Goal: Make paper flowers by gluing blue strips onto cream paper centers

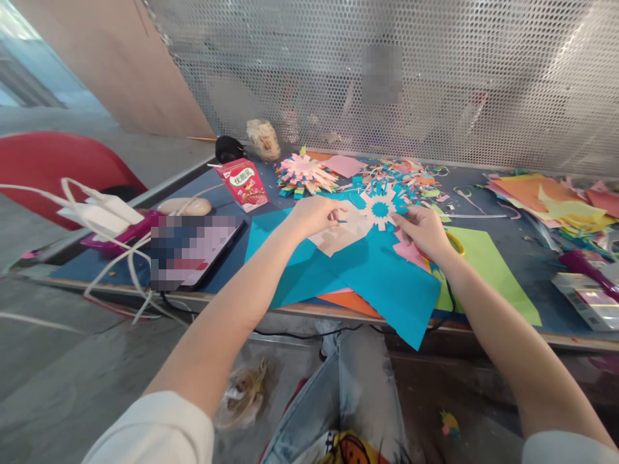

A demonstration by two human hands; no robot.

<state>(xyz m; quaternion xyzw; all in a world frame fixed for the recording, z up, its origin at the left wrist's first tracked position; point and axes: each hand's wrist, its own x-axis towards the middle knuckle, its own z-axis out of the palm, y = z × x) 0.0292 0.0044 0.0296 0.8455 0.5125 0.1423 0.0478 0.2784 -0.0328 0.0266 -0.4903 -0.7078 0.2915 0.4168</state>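
Note:
A pale pink, star-edged paper cutout (371, 212) with a round hole stands over blue paper, which shows through the hole. My right hand (423, 231) pinches its right edge between thumb and fingers. My left hand (316, 216) is curled, fingertips together, above a pale pink paper sheet (329, 240); whatever is between them is too small to make out. Large blue paper sheets (382, 270) lie under both hands, one corner hanging past the table edge. Beside my right wrist shows a yellow loop handle (455, 243), mostly hidden, over green paper (493, 267).
Behind my hands lie a layered fringed paper flower (305, 169) and a heap of paper scraps (401, 175). A red drink carton (242, 183), a tablet (198, 251) and white cables (130, 251) are on the left. Stacked coloured papers (541, 200) lie right, before a perforated metal panel (309, 71).

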